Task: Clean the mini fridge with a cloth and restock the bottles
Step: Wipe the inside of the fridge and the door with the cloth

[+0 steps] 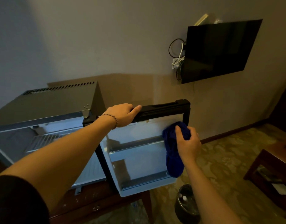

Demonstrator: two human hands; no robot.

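Mini fridge on wooden desk, door swung open; interior dim, wire shelf partly visible, bottles not discernible. Left hand: grip curled over the door's black top edge. Right hand: grip clutching bunched blue cloth against the door's inner face. Nearby: wall television, tangled cables, waste bin with indistinct contents, dark side table cut off at right.

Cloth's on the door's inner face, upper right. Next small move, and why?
Probably drag the cloth down the door toward its shelves: the right hand holds it near the top edge, and the left hand steadies the door.
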